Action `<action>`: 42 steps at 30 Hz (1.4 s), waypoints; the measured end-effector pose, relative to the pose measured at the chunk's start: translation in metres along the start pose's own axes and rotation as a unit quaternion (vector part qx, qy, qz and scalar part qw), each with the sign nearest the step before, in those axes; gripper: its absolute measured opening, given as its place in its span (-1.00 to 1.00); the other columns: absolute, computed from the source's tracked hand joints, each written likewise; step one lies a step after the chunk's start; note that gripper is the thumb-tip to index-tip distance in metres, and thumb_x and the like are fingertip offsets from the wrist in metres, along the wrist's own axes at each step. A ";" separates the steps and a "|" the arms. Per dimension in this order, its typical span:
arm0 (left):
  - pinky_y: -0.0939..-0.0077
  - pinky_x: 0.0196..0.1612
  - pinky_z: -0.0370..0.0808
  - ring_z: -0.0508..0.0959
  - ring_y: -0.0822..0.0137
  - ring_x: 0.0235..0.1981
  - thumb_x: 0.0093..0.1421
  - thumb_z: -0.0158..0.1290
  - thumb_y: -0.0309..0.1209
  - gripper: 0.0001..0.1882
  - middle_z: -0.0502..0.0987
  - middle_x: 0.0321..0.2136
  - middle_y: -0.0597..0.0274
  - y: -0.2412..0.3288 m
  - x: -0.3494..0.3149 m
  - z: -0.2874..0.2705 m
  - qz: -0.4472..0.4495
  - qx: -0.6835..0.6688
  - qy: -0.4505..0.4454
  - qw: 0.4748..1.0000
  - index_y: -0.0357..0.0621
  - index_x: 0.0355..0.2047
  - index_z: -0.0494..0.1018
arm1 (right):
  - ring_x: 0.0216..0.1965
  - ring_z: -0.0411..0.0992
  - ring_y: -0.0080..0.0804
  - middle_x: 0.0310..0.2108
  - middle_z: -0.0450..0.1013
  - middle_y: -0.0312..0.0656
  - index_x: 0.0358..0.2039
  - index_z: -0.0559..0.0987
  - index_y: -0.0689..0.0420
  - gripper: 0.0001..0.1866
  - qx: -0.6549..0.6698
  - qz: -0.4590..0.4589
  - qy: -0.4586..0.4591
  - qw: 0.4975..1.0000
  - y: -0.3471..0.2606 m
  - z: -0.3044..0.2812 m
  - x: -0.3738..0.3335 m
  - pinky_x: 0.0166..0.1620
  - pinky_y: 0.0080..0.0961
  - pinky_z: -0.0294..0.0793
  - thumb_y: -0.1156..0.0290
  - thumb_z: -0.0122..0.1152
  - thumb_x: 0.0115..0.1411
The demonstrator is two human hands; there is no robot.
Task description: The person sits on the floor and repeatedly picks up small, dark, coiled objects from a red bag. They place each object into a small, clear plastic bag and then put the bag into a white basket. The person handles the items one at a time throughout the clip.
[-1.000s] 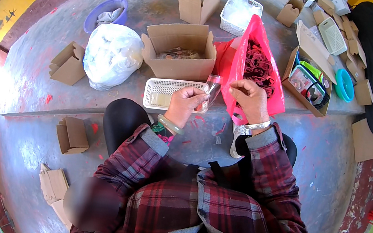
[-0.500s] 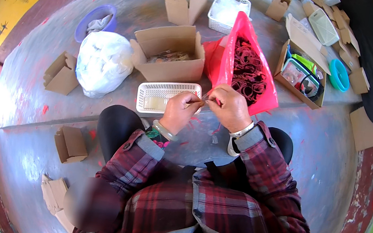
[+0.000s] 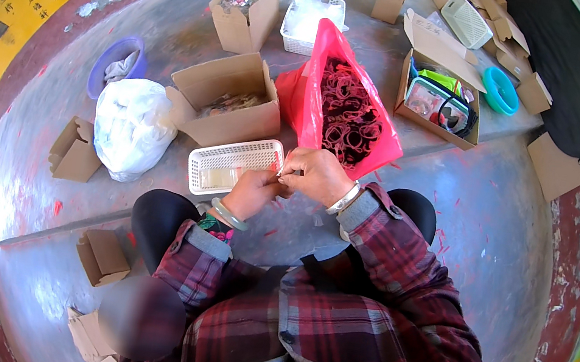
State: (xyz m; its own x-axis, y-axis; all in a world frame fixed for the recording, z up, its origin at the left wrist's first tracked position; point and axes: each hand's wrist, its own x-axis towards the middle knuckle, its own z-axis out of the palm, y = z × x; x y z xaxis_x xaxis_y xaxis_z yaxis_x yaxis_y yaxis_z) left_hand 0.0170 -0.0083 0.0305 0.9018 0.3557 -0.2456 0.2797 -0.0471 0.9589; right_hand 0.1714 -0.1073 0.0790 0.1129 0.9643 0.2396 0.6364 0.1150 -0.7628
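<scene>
A red bag (image 3: 344,109) of dark red loops stands open just above centre, a white basket (image 3: 231,163) to its left. Below them, at centre, the right hand (image 3: 318,176) and left hand (image 3: 251,192) meet, fingertips pinching a tiny item too small to identify.

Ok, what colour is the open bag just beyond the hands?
The bag is bright red-pink plastic, holding dark red loops; the head view shows it clearly.

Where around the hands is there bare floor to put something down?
Free: the grey floor right of the red bag, below the open box of tools. Crowded: ahead of both hands, where white basket, cardboard box and white sack sit close together.
</scene>
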 end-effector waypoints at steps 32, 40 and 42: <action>0.61 -0.20 0.43 0.46 0.48 -0.25 0.10 0.09 -0.45 -0.68 0.49 -0.27 0.30 -0.009 -0.001 0.007 0.012 0.033 -0.131 0.991 -0.24 -0.13 0.39 | -0.67 0.40 -0.54 -0.68 0.44 -0.22 -0.55 0.56 0.19 -0.74 0.074 0.141 -0.230 0.960 -0.001 -0.004 -0.011 -0.54 -0.56 0.38 0.24 0.15 0.05; 0.61 -0.22 0.43 0.47 0.49 -0.27 0.05 0.11 -0.53 -0.71 0.50 -0.31 0.33 -0.008 0.000 0.014 0.004 -0.032 -0.113 0.993 -0.21 -0.18 0.43 | -0.57 0.42 -0.24 -0.60 0.43 -0.13 -0.51 0.55 0.13 -0.70 0.043 0.070 -0.225 0.971 0.002 -0.004 -0.015 -0.45 -0.43 0.39 0.14 0.08 0.08; 0.61 -0.23 0.43 0.47 0.49 -0.27 0.04 0.11 -0.55 -0.71 0.50 -0.31 0.33 -0.010 0.000 0.015 0.008 -0.031 -0.111 0.993 -0.20 -0.18 0.43 | -0.53 0.43 -0.19 -0.57 0.44 -0.11 -0.48 0.55 0.12 -0.71 0.034 0.057 -0.211 0.975 0.001 -0.003 -0.017 -0.44 -0.37 0.39 0.14 0.07 0.07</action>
State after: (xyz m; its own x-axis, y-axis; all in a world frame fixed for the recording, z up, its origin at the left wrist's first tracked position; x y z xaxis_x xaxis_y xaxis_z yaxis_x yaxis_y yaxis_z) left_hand 0.0196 -0.0216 0.0189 0.9582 0.1404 -0.2491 0.2504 0.0087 0.9681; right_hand 0.1724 -0.1245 0.0763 -0.1541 0.9823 -0.1066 0.5846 0.0036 -0.8113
